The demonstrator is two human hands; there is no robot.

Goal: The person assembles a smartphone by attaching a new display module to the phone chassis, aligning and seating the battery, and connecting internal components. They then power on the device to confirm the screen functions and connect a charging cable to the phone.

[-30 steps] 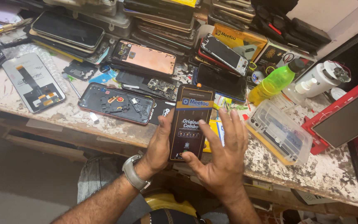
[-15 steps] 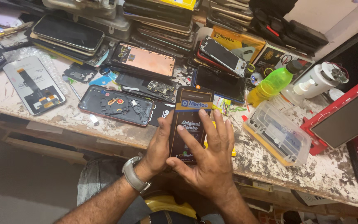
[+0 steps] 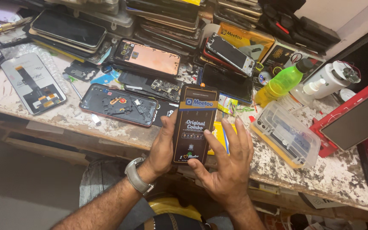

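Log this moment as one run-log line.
left hand: holds black box | right hand: fingertips on box front | behind: opened phone, workbench

A phone repair workshop: worn, paint-flecked tabletop (image 3: pixel 86 123) crowded with stacked phones (image 3: pixel 69 27), an opened red phone body (image 3: pixel 118 104), loose screen panel (image 3: pixel 33 83), clear parts box (image 3: pixel 286 136).

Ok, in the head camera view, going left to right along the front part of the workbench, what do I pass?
Detached phone screen with a ribbon cable → opened phone with a red frame → left hand → dark flat box → right hand → clear plastic parts case → red stand holding a screen.
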